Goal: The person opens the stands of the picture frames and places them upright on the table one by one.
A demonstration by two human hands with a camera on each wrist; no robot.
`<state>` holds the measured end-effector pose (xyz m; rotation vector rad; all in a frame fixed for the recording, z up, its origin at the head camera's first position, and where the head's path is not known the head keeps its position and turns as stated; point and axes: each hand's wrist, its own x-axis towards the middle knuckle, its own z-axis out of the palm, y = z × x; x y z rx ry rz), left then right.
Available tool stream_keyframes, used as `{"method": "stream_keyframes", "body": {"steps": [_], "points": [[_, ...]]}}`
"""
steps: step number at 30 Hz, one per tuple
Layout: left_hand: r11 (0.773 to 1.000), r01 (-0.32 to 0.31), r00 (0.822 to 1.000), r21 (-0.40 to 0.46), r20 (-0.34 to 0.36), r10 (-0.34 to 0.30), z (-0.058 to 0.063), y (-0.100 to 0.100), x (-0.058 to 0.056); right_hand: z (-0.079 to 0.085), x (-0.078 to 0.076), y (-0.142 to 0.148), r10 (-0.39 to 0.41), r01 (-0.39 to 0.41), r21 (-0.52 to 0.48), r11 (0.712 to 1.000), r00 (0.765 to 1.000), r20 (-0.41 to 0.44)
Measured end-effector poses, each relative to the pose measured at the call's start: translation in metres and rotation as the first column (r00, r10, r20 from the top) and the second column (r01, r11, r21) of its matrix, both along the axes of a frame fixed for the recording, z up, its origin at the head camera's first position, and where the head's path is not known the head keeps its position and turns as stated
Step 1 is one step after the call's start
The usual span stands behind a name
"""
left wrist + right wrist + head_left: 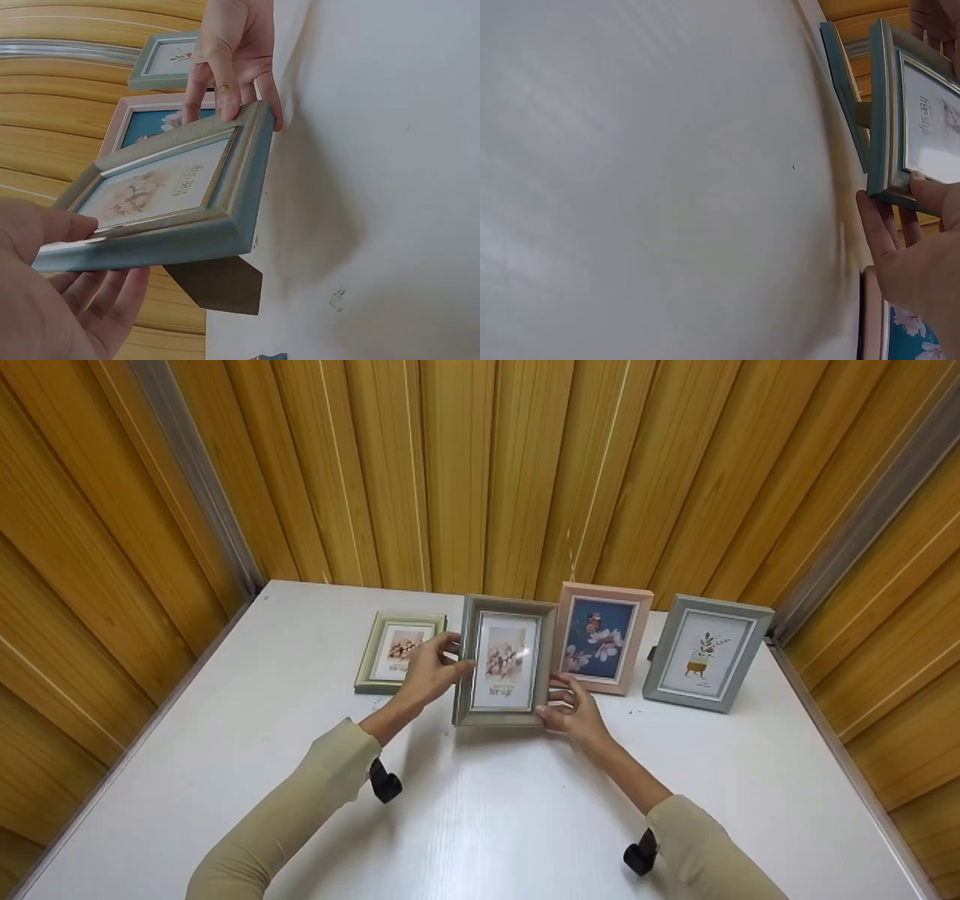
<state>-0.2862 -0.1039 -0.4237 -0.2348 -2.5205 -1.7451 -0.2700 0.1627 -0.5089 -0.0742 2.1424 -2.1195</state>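
Note:
A grey-brown picture frame (507,718) with a pale flower print is held upright between both hands. My left hand (431,671) grips its left side, thumb on the front and fingers behind. At the lower right corner, my right hand (576,712) pinches the frame with the thumb in front. The left wrist view shows the frame's blue-grey side edge and a brown stand flap (217,285) sticking out behind it. Just right of the held frame stands a pink picture frame (606,637) with blossoms on blue, partly overlapped by it.
A green picture frame (375,688) stands behind the left hand. On the right is a grey-green picture frame (709,652) with a potted-plant print. All are on a white table (510,825), walled by wood-patterned panels (457,472) at the back and sides.

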Motion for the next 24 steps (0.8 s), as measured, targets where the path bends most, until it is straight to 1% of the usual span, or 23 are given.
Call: {"method": "stream_keyframes", "body": {"steps": [4, 8, 11, 13, 16, 18, 20, 22, 24], "points": [[0.999, -0.032, 0.999, 0.008, 0.012, 0.032, 0.001, 0.000, -0.006, 0.001, -0.002, -0.009, -0.067, 0.068, 0.021, 0.997, 0.996, -0.052], [0.998, -0.069, 0.997, 0.009, -0.021, 0.069, -0.001, 0.003, -0.015, 0.000, -0.004, -0.017, -0.126, 0.128, 0.015, 0.992, 0.988, -0.089], [0.996, -0.093, 0.995, 0.016, -0.031, 0.094, -0.004, 0.005, -0.021, -0.002, -0.006, -0.022, -0.166, 0.174, 0.057, 0.983, 0.978, -0.125], [0.994, -0.106, 0.994, 0.038, -0.020, 0.107, -0.006, 0.005, -0.025, -0.003, -0.008, -0.025, -0.187, 0.205, 0.106, 0.973, 0.970, -0.158], [0.989, -0.127, 0.992, 0.074, -0.005, 0.127, -0.010, 0.006, -0.033, -0.001, -0.011, -0.031, -0.211, 0.243, 0.148, 0.959, 0.956, -0.203], [0.985, -0.146, 0.989, 0.095, 0.005, 0.146, -0.013, 0.006, -0.040, -0.002, -0.014, -0.034, -0.221, 0.257, 0.155, 0.954, 0.950, -0.220], [0.982, -0.159, 0.987, 0.105, 0.004, 0.159, -0.016, 0.008, -0.048, -0.005, -0.018, -0.038, -0.225, 0.261, 0.140, 0.955, 0.947, -0.230], [0.979, -0.168, 0.986, 0.113, -0.001, 0.169, -0.019, 0.009, -0.056, -0.009, -0.023, -0.041, -0.223, 0.252, 0.112, 0.961, 0.950, -0.220], [0.977, -0.164, 0.986, 0.135, 0.000, 0.166, -0.023, 0.011, -0.064, -0.012, -0.027, -0.044, -0.219, 0.241, 0.090, 0.966, 0.954, -0.203]]}}
